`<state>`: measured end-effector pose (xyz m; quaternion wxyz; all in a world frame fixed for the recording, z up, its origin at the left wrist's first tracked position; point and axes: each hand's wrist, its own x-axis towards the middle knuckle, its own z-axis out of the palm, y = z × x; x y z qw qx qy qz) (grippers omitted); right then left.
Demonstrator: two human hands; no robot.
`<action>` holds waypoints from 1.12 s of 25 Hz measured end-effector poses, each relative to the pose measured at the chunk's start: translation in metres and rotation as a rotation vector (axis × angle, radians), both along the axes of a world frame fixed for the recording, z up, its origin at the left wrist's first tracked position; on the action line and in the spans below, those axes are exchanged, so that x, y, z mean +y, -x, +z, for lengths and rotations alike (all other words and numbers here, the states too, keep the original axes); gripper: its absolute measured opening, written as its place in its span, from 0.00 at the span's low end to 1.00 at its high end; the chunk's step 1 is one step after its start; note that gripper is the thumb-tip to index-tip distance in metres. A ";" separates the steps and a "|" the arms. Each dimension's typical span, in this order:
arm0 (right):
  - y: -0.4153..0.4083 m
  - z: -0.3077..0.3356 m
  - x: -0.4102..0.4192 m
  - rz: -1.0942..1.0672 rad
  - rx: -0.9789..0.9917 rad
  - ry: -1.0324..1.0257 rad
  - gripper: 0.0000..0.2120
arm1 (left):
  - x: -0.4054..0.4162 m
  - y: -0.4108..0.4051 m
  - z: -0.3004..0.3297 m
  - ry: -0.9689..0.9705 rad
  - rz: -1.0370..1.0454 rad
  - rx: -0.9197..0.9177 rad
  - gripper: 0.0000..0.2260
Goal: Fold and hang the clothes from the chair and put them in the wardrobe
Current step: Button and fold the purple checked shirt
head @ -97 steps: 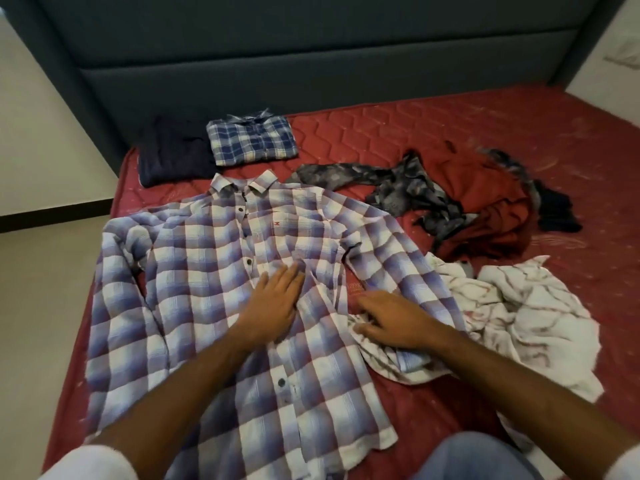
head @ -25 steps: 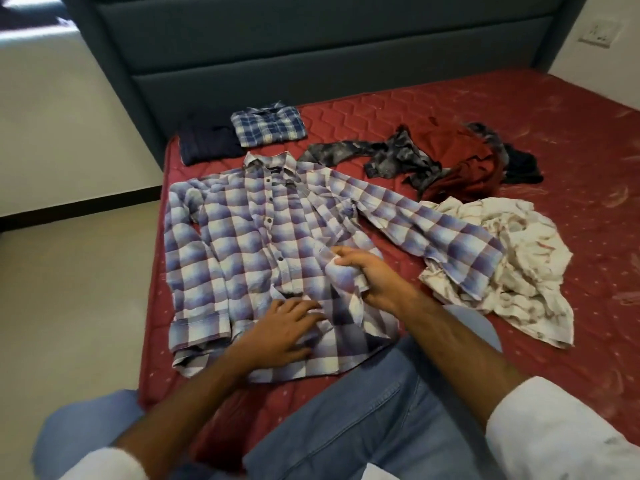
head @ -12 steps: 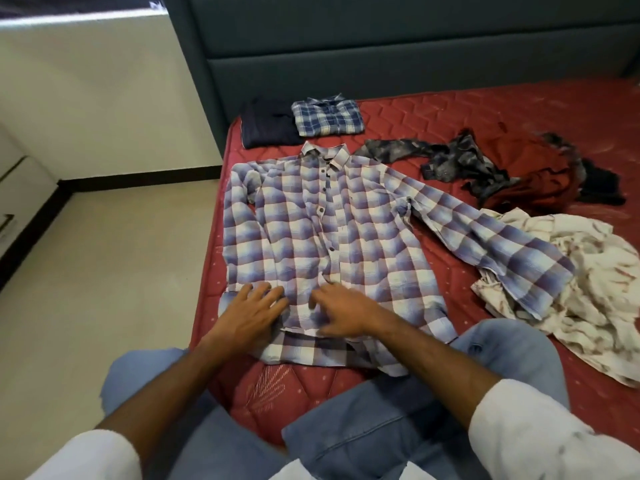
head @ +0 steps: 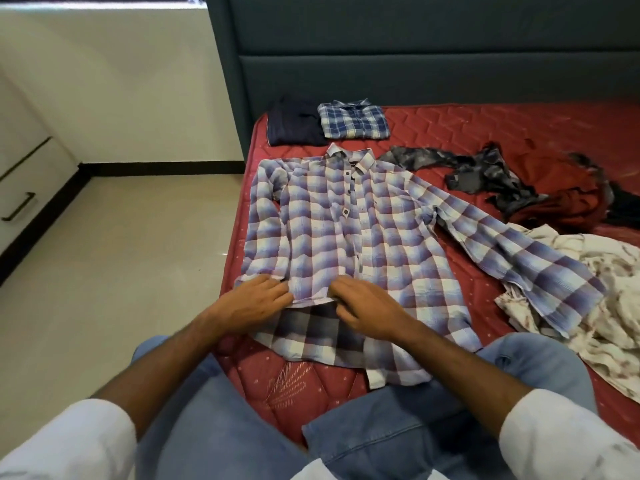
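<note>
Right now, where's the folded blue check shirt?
In the head view, the folded blue check shirt lies at the mattress's far left corner, beside the folded dark garment, beyond the spread shirt's collar.

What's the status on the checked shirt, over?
Left hand and right hand both rest on the checked shirt near its hem, fingers loosely bent. Shirt flat, unfolded, on the mattress. One sleeve overlaps the white garment.

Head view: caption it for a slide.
Both hands, left and right, flatten the plaid shirt hem on the red mattress.
</note>
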<state>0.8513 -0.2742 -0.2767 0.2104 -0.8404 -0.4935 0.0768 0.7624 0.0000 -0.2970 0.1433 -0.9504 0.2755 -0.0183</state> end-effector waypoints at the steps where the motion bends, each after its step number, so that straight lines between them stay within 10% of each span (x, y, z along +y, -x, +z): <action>1: 0.004 0.000 0.002 0.024 0.040 -0.003 0.03 | 0.007 0.004 0.002 0.042 0.067 -0.003 0.17; 11: 0.044 -0.046 0.025 0.203 0.185 0.349 0.08 | 0.045 0.024 -0.006 -0.172 0.345 0.356 0.12; 15: 0.037 -0.034 0.017 0.160 0.599 0.228 0.06 | 0.036 0.010 0.002 -0.201 0.318 0.442 0.14; 22: 0.011 -0.028 -0.038 -0.375 0.354 0.319 0.10 | -0.032 -0.018 -0.008 0.596 0.360 0.413 0.06; 28: 0.028 -0.041 -0.036 -0.574 0.265 0.394 0.20 | -0.106 -0.056 -0.038 0.807 0.515 0.376 0.07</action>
